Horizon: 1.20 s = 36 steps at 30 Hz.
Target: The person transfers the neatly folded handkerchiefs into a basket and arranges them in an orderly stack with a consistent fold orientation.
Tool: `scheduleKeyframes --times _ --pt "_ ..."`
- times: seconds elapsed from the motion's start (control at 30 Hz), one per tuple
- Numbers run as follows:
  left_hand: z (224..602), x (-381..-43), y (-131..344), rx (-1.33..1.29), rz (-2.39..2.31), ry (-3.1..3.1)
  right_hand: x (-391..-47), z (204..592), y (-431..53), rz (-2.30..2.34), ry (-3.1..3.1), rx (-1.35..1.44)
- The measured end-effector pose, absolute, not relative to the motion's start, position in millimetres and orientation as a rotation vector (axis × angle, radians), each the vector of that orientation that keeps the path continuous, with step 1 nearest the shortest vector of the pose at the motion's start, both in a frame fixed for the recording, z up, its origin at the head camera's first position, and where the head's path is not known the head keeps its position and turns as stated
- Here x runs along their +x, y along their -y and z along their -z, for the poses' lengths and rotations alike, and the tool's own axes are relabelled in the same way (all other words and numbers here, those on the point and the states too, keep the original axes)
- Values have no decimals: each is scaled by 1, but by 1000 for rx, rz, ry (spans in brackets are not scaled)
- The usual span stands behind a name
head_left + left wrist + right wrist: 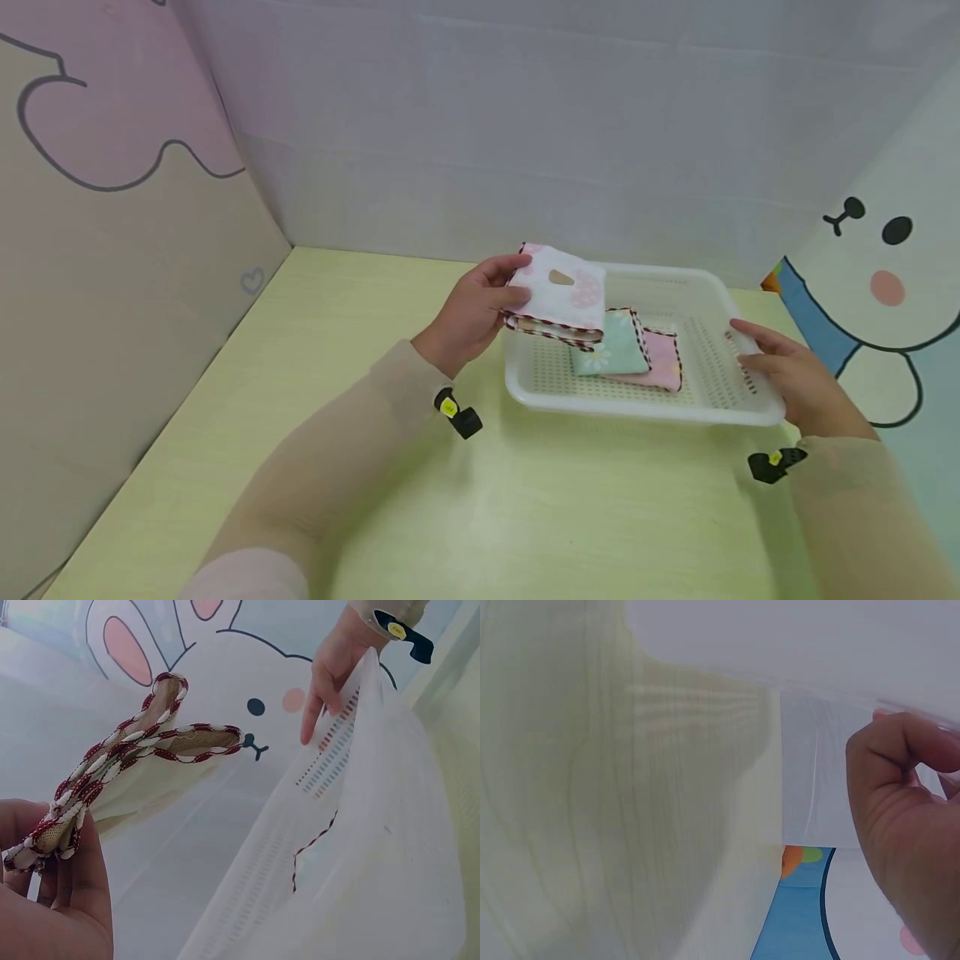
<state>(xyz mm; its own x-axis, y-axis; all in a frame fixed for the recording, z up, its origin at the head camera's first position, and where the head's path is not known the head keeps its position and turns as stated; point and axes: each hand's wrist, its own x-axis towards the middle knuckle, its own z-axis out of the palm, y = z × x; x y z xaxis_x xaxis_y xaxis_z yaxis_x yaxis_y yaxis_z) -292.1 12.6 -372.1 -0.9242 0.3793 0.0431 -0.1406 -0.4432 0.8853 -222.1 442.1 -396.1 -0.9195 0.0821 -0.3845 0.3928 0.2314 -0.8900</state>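
My left hand point(474, 312) pinches a folded white-and-pink cloth point(551, 300) with dark-red-and-white edging, thumb on top. The cloth is up over the left side of a white plastic basket point(637, 408). Seen edge-on in the left wrist view, the same cloth point(112, 754) shows its folded layers. At the basket's right end, my right hand point(802, 379) grips the rim, and its curled fingers also show in the right wrist view. Inside the basket lie a folded mint-green cloth point(617, 354) with white flowers and, partly beneath it, a folded pink cloth point(665, 362).
The basket stands over the back right part of a pale yellow-green wood-grain table point(525, 508). A plain pale wall point(480, 133) rises behind it. Cartoon-printed panels close in the left and right sides, with a rabbit figure point(900, 283) on the right one.
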Motion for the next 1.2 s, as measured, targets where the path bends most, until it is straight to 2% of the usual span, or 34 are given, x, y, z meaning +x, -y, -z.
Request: scheduleKeyframes --times 1.2 --pt "355 -287 -69 311 -2372 -1359 -222 396 -445 1807 -2194 436"
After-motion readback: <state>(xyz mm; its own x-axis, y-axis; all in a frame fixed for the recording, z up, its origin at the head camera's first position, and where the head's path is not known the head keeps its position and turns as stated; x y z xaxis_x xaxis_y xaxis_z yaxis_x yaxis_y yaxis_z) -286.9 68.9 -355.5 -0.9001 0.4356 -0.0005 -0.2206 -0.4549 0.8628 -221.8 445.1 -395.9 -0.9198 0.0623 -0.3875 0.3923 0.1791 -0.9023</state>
